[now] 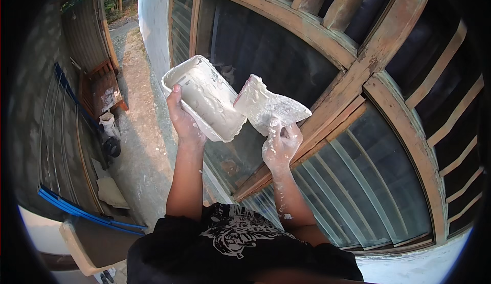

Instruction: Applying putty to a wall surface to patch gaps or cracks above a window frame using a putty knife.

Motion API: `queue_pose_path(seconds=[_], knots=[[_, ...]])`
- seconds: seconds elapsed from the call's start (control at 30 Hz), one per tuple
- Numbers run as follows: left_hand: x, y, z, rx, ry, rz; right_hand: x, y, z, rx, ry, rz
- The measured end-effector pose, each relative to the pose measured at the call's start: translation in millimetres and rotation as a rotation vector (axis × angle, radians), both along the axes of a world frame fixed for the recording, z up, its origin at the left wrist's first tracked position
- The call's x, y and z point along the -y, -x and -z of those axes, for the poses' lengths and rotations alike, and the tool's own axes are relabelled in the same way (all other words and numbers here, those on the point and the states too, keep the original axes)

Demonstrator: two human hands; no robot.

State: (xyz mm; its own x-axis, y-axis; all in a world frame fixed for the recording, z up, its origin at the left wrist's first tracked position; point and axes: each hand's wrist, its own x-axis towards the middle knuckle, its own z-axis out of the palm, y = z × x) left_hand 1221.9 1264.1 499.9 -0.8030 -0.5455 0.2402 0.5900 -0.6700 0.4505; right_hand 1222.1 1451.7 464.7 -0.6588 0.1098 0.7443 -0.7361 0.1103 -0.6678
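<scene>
My left hand (183,117) grips the near left side of a white rectangular tub (176,70), thumb over its rim. The tub is tilted, and thick white putty (202,92) coats its inside. In my right hand (281,148) is a curved, flat spreader (279,109) smeared all over with white putty. The fingers pinch its lower edge, and its left end is at the tub's right rim; whether they touch I cannot tell. White smears cover my right fingers and spot the forearm.
A wooden window frame (378,43) with dark glass and slatted louvres (353,181) fills the right side, close beyond my hands. At left, a concrete path (135,146) runs past a blue-edged metal rack (76,207) and a wooden bench (105,87).
</scene>
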Motion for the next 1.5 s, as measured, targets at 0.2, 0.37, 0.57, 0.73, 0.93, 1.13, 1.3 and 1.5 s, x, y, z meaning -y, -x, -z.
queue_pose_path(seconds=[0.2,0.37,0.57,0.73,0.93,1.13,1.3,1.5], knots=[[9,-9,11,0.005,-0.055,0.004,5,-5,3,-0.089,-0.01,0.056],[14,-24,11,0.004,-0.1,-0.057,7,1,10,-0.054,-0.091,0.077],[34,-42,16,-0.041,-0.022,-0.132,32,-3,5,0.116,0.061,-0.364],[47,-53,22,-0.034,-0.054,-0.169,41,-4,4,0.1,-0.104,-0.407],[54,-56,28,-0.077,-0.112,-0.118,57,-7,18,-0.059,-0.177,-0.346],[55,-59,25,-0.056,-0.11,-0.132,57,4,50,-0.054,-0.264,-0.305],[48,-57,22,-0.024,-0.118,-0.102,51,15,71,-0.08,-0.319,-0.236],[54,-49,38,-0.033,-0.082,-0.094,19,29,67,0.182,-0.397,-0.103]])
